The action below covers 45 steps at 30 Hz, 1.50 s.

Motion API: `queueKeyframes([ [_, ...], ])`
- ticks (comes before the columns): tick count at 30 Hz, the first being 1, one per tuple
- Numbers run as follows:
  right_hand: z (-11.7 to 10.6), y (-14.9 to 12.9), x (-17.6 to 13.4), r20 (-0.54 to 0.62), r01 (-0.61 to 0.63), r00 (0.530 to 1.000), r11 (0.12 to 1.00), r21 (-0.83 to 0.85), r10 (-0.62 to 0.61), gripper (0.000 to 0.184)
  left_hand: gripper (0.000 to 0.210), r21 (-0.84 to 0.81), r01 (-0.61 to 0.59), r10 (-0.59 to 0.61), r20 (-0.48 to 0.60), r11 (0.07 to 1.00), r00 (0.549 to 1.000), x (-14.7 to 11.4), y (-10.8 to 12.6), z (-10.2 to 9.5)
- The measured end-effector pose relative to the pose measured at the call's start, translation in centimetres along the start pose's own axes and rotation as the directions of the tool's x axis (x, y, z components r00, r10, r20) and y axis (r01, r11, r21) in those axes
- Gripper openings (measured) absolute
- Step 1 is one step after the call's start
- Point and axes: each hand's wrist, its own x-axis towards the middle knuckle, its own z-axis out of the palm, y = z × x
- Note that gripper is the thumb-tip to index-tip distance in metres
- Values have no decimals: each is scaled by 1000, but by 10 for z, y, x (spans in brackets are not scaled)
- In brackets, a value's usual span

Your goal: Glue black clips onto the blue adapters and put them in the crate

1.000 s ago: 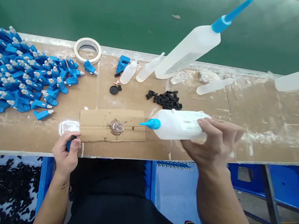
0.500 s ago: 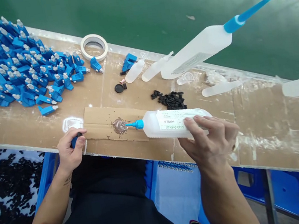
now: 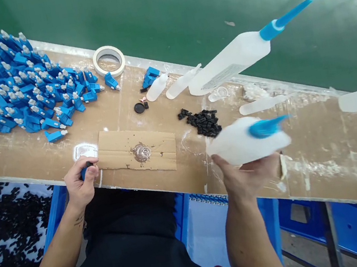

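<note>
My right hand (image 3: 244,175) grips a white glue bottle (image 3: 238,149) from below, over the right part of the bench. The bottle is blurred by motion, and its blue nozzle (image 3: 267,127) points up and to the right. At the bench's front edge my left hand (image 3: 80,180) is closed round a small blue piece (image 3: 84,170), mostly hidden by the fingers. Between the hands lies a strip of cardboard (image 3: 113,149) with a puddle of clear glue (image 3: 142,152) on it. Behind the bottle is a heap of small black parts (image 3: 204,122).
Many blue pieces with white tips (image 3: 23,92) are piled at the left, beside a roll of tape (image 3: 96,63). A large bottle with a blue nozzle (image 3: 237,58) and smaller white bottles (image 3: 157,87) stand along the back. A black round cap (image 3: 139,108) lies near them.
The glue bottle has swung upright and moved right, its nozzle leaving the glue puddle on the cardboard. My left hand keeps its hold with little movement.
</note>
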Motion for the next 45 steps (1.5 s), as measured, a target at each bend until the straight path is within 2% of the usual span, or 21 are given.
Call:
queueKeyframes([
  [2,1,31,6,-195,-57,977,989,135,83,101,24,-144,-26,29,19,989,999,1,2,-1],
  [4,-1,64,17,-292,-87,945,975,203,145,103,19,-207,-23,30,30,978,999,3,5,-2],
  [8,-10,121,38,-392,-117,901,975,188,184,104,16,-205,-27,44,83,978,996,4,18,-2],
  [10,-15,134,41,-361,-133,916,982,132,173,100,19,-209,-7,33,121,978,992,1,27,1],
  [13,-21,114,27,-336,-176,924,983,52,183,91,29,-193,101,-59,210,976,976,-11,39,11],
  [14,-21,95,17,-373,-171,913,985,19,165,86,31,-192,153,-100,260,969,960,-16,43,16],
  [15,-21,69,5,-472,-141,876,989,-56,98,81,32,-200,216,-145,321,956,936,-21,46,22],
  [16,-20,38,-9,-569,-90,822,988,-123,4,73,33,-217,292,-191,391,932,900,-27,49,29],
  [17,-17,4,-24,-574,-18,817,994,-104,-45,60,34,-232,379,-240,466,896,852,-32,51,37],
  [18,-14,-31,-39,-491,73,869,997,-11,-69,43,36,-237,471,-289,538,850,792,-36,53,46],
  [19,-9,-65,-53,-300,146,947,985,96,-111,32,38,-227,556,-334,601,800,726,-40,55,55],
  [20,-5,-96,-64,-37,201,980,957,209,-198,30,41,-202,625,-370,655,754,659,-42,57,63],
  [21,1,-122,-73,178,243,932,910,337,-315,33,43,-172,670,-394,694,722,603,-44,59,70],
  [23,12,-157,-81,281,236,862,826,512,-421,34,48,-130,709,-415,733,693,540,-45,61,79],
  [24,17,-167,-82,294,224,843,792,568,-450,36,50,-123,710,-417,735,693,535,-44,62,81],
  [26,27,-175,-78,300,203,828,754,625,-473,38,55,-118,682,-414,716,721,562,-42,62,79],
  [28,33,-175,-74,308,200,813,734,649,-494,37,55,-105,651,-413,695,752,589,-40,62,74],
  [30,37,-174,-72,316,195,802,723,663,-506,35,54,-93,645,-415,693,759,589,-40,60,67],
  [35,41,-177,-66,369,91,797,699,709,-478,40,47,-130,726,-464,691,675,555,-40,55,61],
  [41,43,-186,-60,418,123,759,741,661,-499,40,47,-185,756,-495,655,628,571,-34,53,63],
  [45,47,-182,-52,488,23,733,735,678,-474,41,44,-212,759,-483,660,615,576,-33,51,62],
])
